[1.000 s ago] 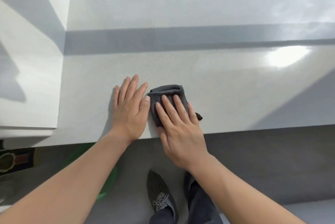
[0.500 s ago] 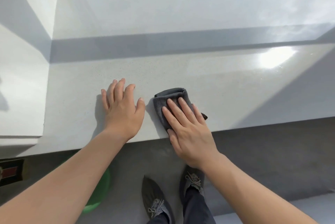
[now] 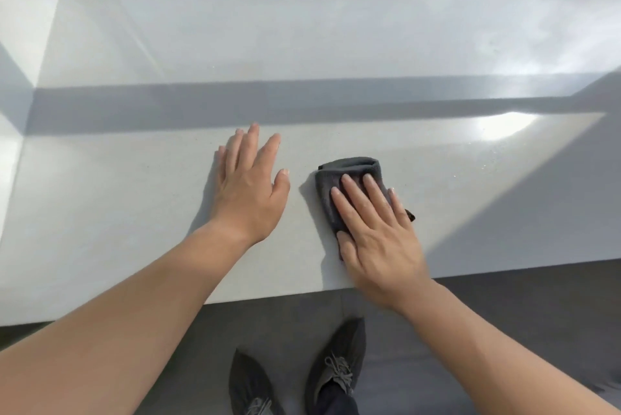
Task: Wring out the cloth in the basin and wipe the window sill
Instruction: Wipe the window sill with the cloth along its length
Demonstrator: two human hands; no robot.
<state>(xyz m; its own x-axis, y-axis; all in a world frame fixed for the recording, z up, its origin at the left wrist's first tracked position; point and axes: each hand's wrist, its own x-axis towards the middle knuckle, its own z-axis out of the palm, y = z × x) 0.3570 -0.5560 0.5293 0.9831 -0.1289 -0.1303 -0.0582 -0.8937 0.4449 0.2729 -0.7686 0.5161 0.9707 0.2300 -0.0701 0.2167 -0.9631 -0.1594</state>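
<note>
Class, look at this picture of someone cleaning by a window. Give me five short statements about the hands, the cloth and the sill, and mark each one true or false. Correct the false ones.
1. The right hand presses flat on the grey cloth. True.
2. The left hand touches the cloth. False: it lies on the bare window sill, with a gap between it and the cloth.
3. The cloth is spread out in a single layer. False: it is folded into a small pad.
4. Dark shoes show on the floor below the window sill. True.
5. A basin stands on the window sill. False: no basin is in view there.
</note>
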